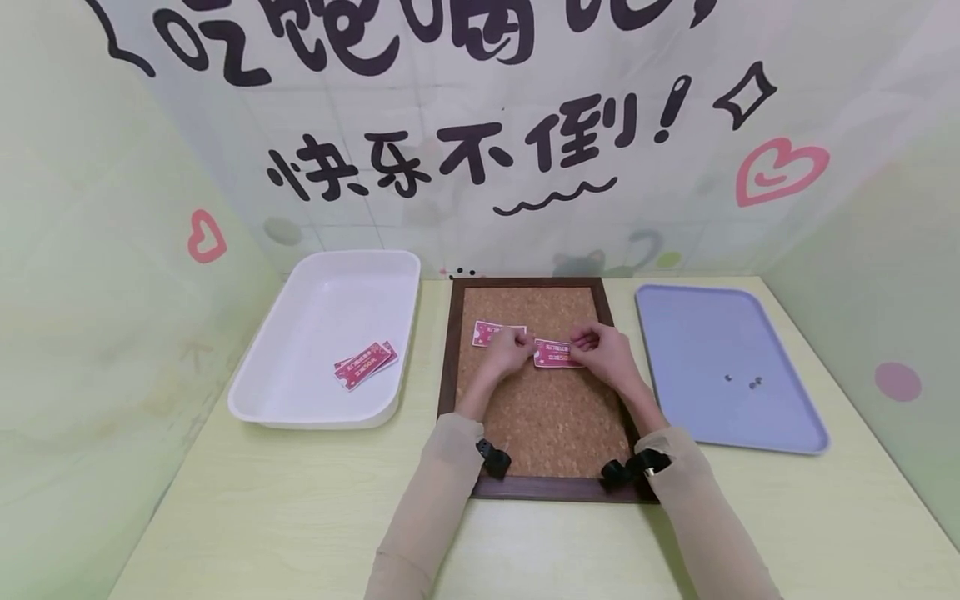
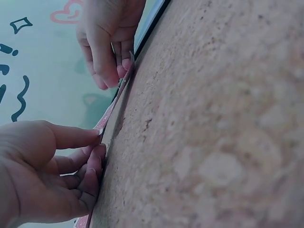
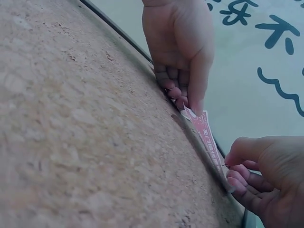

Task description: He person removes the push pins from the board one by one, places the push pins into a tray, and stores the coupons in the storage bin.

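Head: pinching coupon (image 1: 552,354) w/ fingers of L hand (image 1: 508,352), on upper corkboard (image 1: 555,433); holding R hand (image 1: 604,354) over coupon's other end. Also showing 2nd coupon (image 1: 484,334) upper L on corkboard, white tray (image 1: 322,325) L of corkboard, blue tray (image 1: 705,333) R.

L wrist: gripping coupon edge, close to corkboard.

R wrist: pinching tiny pin (image 3: 224,165) (blurry) w/ R hand, by coupon.

Forearms (image 1: 431,500) extend over corkboard (image 1: 555,442) near edge. Left hand (image 1: 510,352) thumb and fingers pinched; right hand (image 1: 603,354) likewise, fingers curled.
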A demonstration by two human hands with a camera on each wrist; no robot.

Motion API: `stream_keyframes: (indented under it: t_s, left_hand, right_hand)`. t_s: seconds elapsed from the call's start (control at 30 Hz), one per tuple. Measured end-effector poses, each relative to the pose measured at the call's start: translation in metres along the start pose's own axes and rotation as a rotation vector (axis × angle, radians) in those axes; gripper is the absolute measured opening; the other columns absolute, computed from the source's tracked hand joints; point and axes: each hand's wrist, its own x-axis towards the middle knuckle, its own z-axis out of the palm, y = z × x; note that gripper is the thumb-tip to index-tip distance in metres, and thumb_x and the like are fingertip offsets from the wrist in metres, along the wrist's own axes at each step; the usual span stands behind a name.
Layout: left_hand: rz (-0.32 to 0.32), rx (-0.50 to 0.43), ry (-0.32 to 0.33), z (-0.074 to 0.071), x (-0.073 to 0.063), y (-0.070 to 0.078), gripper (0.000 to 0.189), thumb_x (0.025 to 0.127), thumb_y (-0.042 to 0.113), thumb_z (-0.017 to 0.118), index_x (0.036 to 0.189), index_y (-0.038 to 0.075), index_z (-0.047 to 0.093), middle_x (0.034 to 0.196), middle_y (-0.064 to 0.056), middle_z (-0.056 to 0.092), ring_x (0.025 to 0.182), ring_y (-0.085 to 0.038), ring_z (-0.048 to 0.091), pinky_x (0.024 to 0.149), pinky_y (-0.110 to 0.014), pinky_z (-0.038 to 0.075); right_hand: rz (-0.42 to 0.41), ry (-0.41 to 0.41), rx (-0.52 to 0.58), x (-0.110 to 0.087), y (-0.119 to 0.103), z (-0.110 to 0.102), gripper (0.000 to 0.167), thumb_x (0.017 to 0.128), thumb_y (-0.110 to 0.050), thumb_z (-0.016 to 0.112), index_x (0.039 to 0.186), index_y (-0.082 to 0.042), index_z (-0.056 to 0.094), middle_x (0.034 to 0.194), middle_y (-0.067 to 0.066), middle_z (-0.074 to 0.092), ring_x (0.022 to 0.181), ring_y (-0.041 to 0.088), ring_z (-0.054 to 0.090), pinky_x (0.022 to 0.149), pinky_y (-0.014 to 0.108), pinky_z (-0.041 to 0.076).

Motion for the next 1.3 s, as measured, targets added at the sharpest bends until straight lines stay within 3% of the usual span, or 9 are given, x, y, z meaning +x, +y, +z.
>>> stream_keyframes:
  t_s: [0.17,0.47,0.8,1.07,1.3]
  left_hand:
    - [-0.007,-0.028,0.006,-0.008,-0.006,-0.002,0.014,0.101,0.012,0.062,0.101,-0.001,0.067,0.081,-0.003,0.057,0.064,-0.011,0.048,0.053,-0.023,0.038]
    - [0.049,0.007,0.062,-0.034,-0.016,-0.003,0.018,0.101,0.015,0.061,0.105,-0.001,0.068,0.087,-0.008,0.062,0.072,-0.016,0.054,0.060,-0.025,0.043]
    - [0.127,-0.022,0.127,-0.074,-0.027,-0.009,0.016,0.100,0.014,0.064,0.101,-0.001,0.068,0.090,-0.010,0.065,0.080,-0.020,0.059,0.065,-0.027,0.046]
    - [0.144,-0.128,0.151,-0.107,-0.038,-0.019,0.016,0.100,0.011,0.063,0.106,-0.004,0.065,0.096,-0.017,0.065,0.096,-0.039,0.064,0.080,-0.040,0.053]
    - [0.128,-0.150,0.201,-0.136,-0.048,-0.030,0.021,0.100,0.014,0.063,0.109,-0.005,0.064,0.096,-0.015,0.064,0.094,-0.036,0.063,0.076,-0.036,0.050]
  right_hand:
    - [-0.017,0.038,-0.022,-0.002,-0.001,-0.008,0.017,0.087,-0.003,0.070,0.102,0.005,0.069,0.094,0.018,0.069,0.085,0.026,0.064,0.073,0.025,0.051]
    - [-0.087,0.097,0.003,-0.009,0.003,-0.028,0.018,0.087,0.003,0.067,0.104,0.008,0.068,0.095,0.021,0.069,0.083,0.021,0.063,0.070,0.013,0.047]
    - [-0.119,0.154,0.001,-0.016,0.020,-0.050,0.016,0.085,0.007,0.066,0.101,0.010,0.067,0.091,0.023,0.068,0.074,-0.003,0.056,0.069,0.009,0.047]
    - [-0.114,0.199,-0.001,-0.021,0.031,-0.068,0.017,0.083,0.008,0.063,0.100,0.012,0.067,0.091,0.027,0.068,0.073,-0.007,0.055,0.068,0.007,0.047]
    - [-0.112,0.221,-0.029,-0.026,0.039,-0.087,0.018,0.084,0.009,0.065,0.101,0.013,0.067,0.093,0.029,0.068,0.073,-0.009,0.054,0.069,0.005,0.046]
